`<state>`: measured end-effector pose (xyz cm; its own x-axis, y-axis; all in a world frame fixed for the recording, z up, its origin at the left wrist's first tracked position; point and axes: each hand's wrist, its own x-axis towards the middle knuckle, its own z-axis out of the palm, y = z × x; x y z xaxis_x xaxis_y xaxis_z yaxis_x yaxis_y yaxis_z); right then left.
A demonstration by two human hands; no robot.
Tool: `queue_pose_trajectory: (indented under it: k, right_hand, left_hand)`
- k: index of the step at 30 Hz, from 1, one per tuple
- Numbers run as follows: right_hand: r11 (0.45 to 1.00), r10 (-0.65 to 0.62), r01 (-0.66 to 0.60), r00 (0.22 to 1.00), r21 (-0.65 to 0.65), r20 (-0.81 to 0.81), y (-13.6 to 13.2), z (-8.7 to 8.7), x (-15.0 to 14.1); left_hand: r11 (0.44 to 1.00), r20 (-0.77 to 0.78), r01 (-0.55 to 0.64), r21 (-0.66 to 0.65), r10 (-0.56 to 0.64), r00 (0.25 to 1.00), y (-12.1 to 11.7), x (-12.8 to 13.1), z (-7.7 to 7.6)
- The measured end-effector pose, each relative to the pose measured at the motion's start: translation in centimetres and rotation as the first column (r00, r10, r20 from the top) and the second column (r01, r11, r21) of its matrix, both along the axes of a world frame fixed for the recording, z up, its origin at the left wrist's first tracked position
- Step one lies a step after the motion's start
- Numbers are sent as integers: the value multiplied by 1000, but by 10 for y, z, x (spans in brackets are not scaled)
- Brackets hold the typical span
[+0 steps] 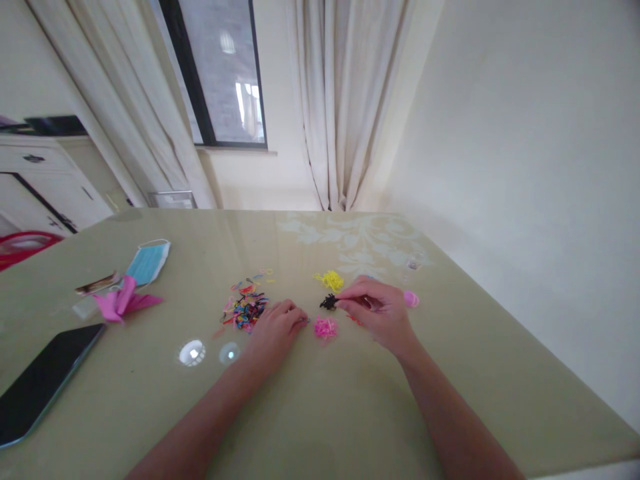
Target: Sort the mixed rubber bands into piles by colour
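My left hand [277, 328] rests at the right side of a mixed pile of small coloured rubber bands [245, 310], covering part of it. Its fingers are pressed together, with a tiny bluish band just showing at the tips. My right hand [377, 307] pinches at a small heap of black rubber bands [328, 302], thumb and forefinger closed on a black one. Behind that heap lie yellow rubber bands [331, 280], and in front of it pink rubber bands [326, 327]. A few red bands [355, 319] are partly hidden under my right hand.
Right of my right hand is a pink round object [411, 299]. At the left lie a phone [47, 373], a pink folded-paper shape [125, 301] and a blue face mask [149, 262]. The glossy table [320, 420] meets a wall on the right.
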<state>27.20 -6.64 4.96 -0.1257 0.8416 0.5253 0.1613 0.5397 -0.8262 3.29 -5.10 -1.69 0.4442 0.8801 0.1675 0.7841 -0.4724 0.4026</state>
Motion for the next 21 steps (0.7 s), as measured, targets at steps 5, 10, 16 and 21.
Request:
queue_pose_trajectory:
  k: [5, 10, 16, 21]
  right_hand:
    - [990, -132, 138, 941, 3, 311, 17, -16, 8]
    - [974, -170, 227, 787, -22, 593, 35, -42, 10]
    - [965, -187, 260, 737, -17, 649, 38, -51, 10]
    - [972, -198, 236, 844, -13, 498, 33, -42, 9]
  left_hand:
    - [999, -39, -36, 36, 38, 999, 3, 3, -7]
    - [996, 196, -79, 30, 71, 978, 3, 0, -2]
    - [998, 544, -64, -6, 57, 837, -2, 0, 9]
    - [998, 620, -63, -15, 59, 783, -7, 3, 14]
